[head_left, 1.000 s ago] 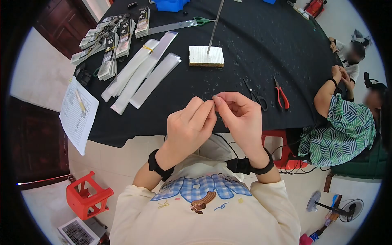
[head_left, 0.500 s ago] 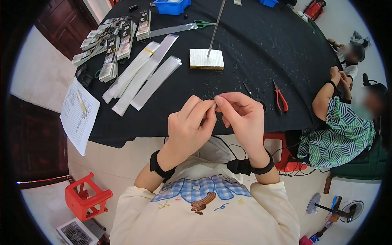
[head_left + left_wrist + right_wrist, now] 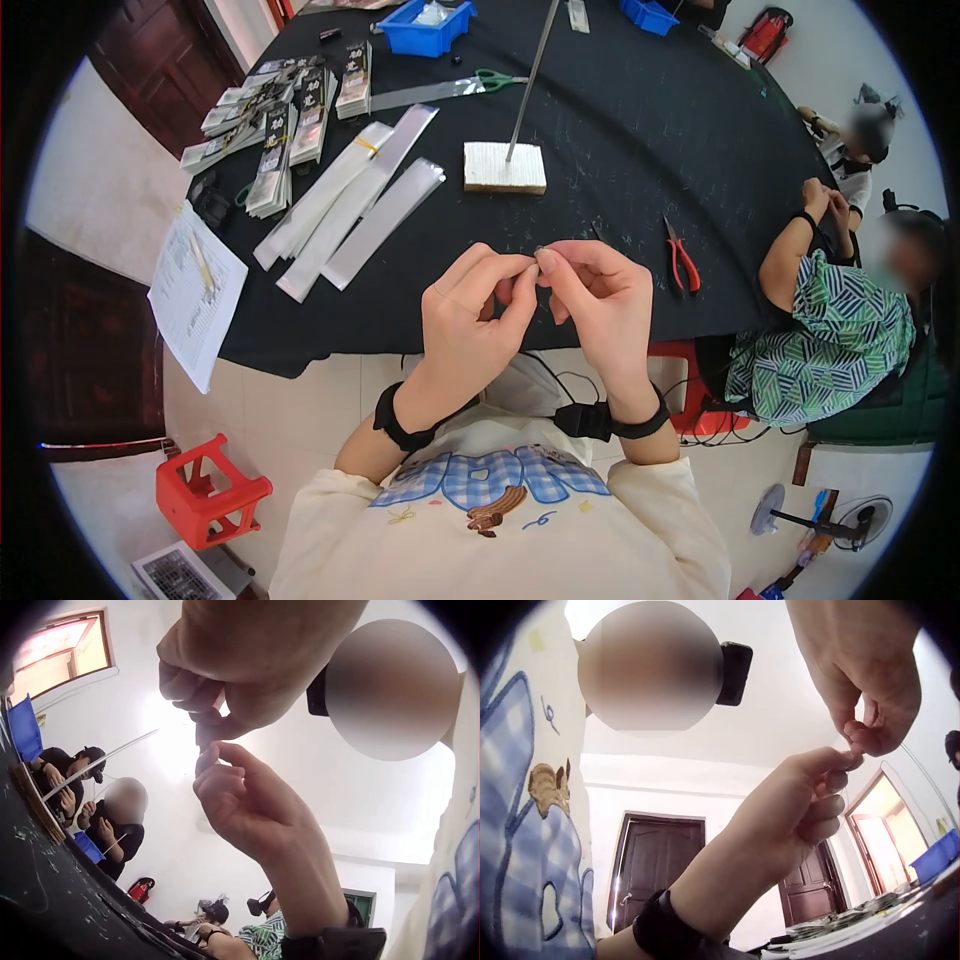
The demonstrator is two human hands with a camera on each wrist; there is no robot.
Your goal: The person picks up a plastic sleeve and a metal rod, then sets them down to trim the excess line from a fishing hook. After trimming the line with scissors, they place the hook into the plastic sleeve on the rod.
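Observation:
Both hands meet above the front edge of the black-covered table (image 3: 600, 310). The left hand (image 3: 478, 305) pinches with thumb and forefinger, its tips against those of the right hand (image 3: 605, 310). Between the fingertips is something small and dark, too tiny to identify. In the left wrist view the left hand (image 3: 262, 660) is above and the right hand (image 3: 255, 802) below, tips touching. The right wrist view has the left hand (image 3: 780, 802) reaching up to the right hand (image 3: 870, 675). Beyond them a metal rod (image 3: 530, 85) stands in a white block (image 3: 504, 168).
Clear plastic sleeves (image 3: 385, 225) and labelled packets (image 3: 312, 115) lie at left, by a paper sheet (image 3: 197, 300). Red pliers (image 3: 683, 262) lie right of the hands; green-handled scissors (image 3: 495, 80) and a blue bin (image 3: 428, 28) are farther back. Another person (image 3: 830, 320) sits at right.
The head view has shifted, so the table's things sit lower in it. Both hands stay together, fingertips touching, with slight movement of the left fingers. The dark scissors are now mostly hidden behind the right hand.

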